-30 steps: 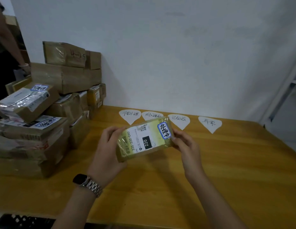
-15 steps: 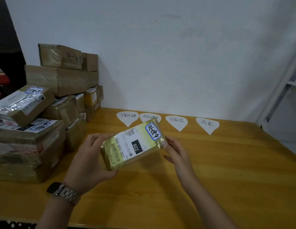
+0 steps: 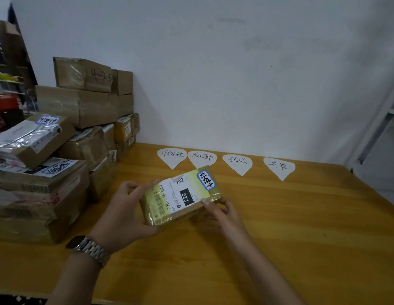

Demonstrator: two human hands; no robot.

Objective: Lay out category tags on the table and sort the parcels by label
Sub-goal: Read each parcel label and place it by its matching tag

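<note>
A small yellow taped parcel (image 3: 180, 195) with a white shipping label and a blue-edged handwritten sticker is held just above the wooden table (image 3: 301, 227). My left hand (image 3: 123, 214) grips its left end. My right hand (image 3: 222, 213) holds its right lower edge with curled fingers. Several white heart-shaped category tags lie in a row near the wall: the first tag (image 3: 172, 156), the second tag (image 3: 202, 157) partly behind the parcel, the third tag (image 3: 237, 163) and the fourth tag (image 3: 279, 167).
A pile of brown taped parcels (image 3: 59, 150) fills the table's left side, stacked against the white wall. A white metal frame (image 3: 376, 128) stands at the right past the table's edge. Shelving shows at far left.
Both hands have carried the parcel a little forward, toward the second tag. The view has shifted slightly right and up.
</note>
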